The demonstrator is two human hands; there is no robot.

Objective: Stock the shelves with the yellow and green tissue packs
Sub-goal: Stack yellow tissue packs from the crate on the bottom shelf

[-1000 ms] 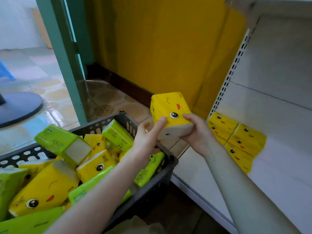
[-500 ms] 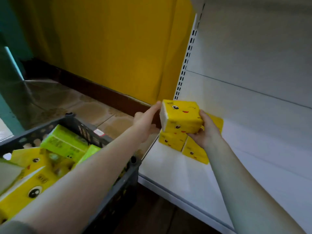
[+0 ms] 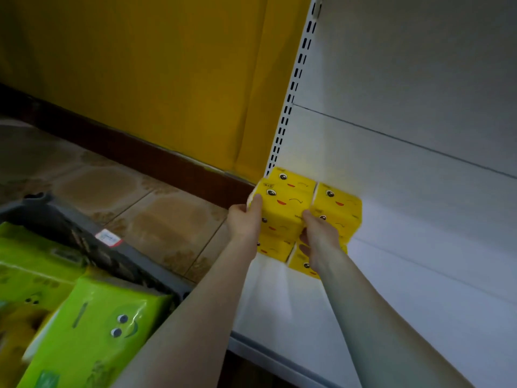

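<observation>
**Yellow corner started, most of the shelf yet to fill**

Just right of the frame's centre, both hands grip one yellow pack (image 3: 285,204). The left hand (image 3: 245,224) wraps its left end with the thumb over the top edge. The right hand (image 3: 319,238) curls its fingers round the lower right corner. The pack sits on top of the stack of yellow packs (image 3: 338,203), which is tucked into the back left corner of the white shelf (image 3: 279,301). It looks seated or very nearly so.

The stack appears to be two columns and a few layers high. The rest of the shelf, running to the right of the frame, holds nothing visible.

At lower left, the dark basket (image 3: 131,261) holds several green packs (image 3: 95,329) and some blurred yellow ones. No green pack shows on the shelf, so the job looks early, with most stock left to move.
</observation>
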